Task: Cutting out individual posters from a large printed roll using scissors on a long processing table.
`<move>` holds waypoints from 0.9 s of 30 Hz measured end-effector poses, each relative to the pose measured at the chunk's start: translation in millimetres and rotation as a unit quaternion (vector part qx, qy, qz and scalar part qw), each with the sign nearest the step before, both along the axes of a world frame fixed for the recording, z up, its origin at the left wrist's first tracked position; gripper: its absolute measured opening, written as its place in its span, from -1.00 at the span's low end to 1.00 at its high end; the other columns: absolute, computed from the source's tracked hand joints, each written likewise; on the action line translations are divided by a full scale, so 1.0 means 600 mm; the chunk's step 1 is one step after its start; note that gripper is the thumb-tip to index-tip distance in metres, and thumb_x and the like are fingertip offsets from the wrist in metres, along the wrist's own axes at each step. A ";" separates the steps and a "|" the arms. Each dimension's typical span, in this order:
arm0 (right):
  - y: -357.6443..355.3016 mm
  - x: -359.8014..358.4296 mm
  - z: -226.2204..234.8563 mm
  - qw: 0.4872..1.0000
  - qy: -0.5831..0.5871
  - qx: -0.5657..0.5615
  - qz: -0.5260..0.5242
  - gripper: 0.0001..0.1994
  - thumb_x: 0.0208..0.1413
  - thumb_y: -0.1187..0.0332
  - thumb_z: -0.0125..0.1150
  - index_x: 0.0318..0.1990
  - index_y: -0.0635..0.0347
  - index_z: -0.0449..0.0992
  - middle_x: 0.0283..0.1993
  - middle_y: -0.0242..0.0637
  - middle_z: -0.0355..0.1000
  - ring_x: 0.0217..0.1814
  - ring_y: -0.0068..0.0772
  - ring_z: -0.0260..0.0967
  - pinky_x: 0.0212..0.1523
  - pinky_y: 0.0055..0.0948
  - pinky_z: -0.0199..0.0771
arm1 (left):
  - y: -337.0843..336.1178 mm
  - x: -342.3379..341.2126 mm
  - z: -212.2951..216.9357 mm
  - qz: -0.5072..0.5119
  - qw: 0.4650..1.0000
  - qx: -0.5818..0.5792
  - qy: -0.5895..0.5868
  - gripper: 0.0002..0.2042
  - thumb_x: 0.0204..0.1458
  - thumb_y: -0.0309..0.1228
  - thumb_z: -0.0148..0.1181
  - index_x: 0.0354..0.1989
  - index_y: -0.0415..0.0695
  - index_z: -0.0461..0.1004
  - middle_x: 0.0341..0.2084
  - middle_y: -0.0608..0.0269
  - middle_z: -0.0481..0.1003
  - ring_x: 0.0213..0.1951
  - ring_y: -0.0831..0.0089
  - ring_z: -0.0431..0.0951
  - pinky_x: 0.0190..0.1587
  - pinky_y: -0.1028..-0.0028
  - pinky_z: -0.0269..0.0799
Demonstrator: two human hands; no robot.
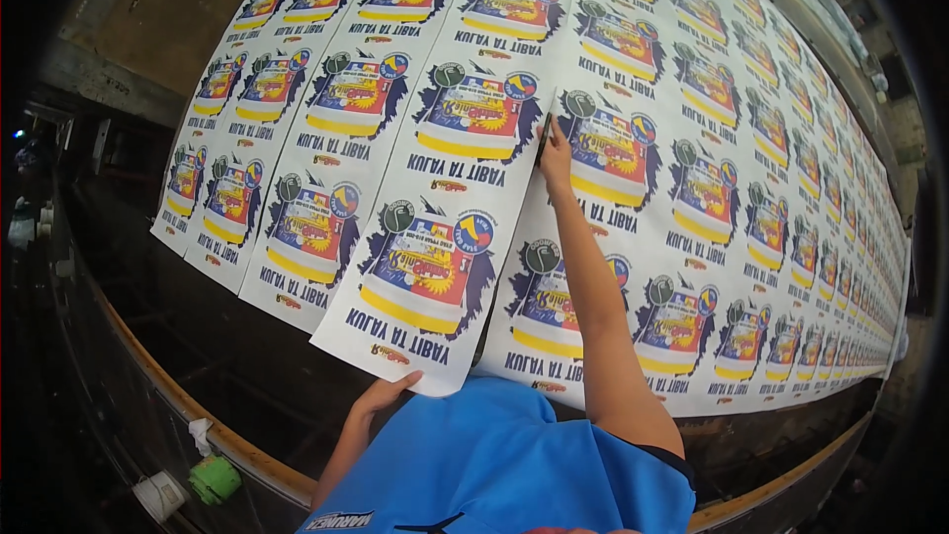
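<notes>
A large white printed sheet [633, 391] with rows of repeated colourful designs covers the table. My right hand [556, 160] is closed round a slim dark cutter [545, 134], its tip at the sheet, arm stretched far forward. From the cutter toward me runs a slit, parting a strip [420, 277] from the wider sheet on the right. At the strip's near corner my left hand [388, 392] pinches the edge, thumb on top and fingers hidden underneath. More strips [297, 237], separated, lie side by side and partly overlapping to the left.
The dark table has a wooden rim [237, 445] curving round its near side. Beyond it on the lower left are a green container [215, 480] and a white bucket [160, 496]. A bare brown surface [129, 0] lies at the far left.
</notes>
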State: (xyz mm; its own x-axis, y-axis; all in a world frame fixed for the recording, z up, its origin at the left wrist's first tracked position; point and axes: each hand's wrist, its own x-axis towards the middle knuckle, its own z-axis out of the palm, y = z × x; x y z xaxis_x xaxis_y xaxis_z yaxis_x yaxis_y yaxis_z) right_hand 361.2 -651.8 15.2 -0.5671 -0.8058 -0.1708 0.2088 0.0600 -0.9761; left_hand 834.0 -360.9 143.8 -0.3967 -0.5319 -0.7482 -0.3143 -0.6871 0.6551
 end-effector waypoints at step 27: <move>-0.254 -0.210 0.122 0.992 0.102 -0.046 0.057 -0.54 0.24 0.27 0.18 0.27 0.17 0.39 -0.62 -0.41 0.36 -0.69 -0.61 0.26 -0.66 -0.56 0.21 | 0.050 -0.013 -0.034 0.092 0.993 0.023 -0.063 -0.39 0.21 -0.33 0.19 0.36 -0.29 0.10 0.27 0.05 0.24 0.28 0.30 0.24 0.31 0.37 0.17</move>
State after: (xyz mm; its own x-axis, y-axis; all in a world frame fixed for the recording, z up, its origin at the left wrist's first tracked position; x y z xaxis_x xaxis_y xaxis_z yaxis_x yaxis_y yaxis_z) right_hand 235.4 -804.4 88.4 -0.4867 -0.8734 0.0161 0.0032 -0.0201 -0.9998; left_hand 826.5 -330.9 123.5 -0.1976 -0.5515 -0.8105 -0.2570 -0.7687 0.5857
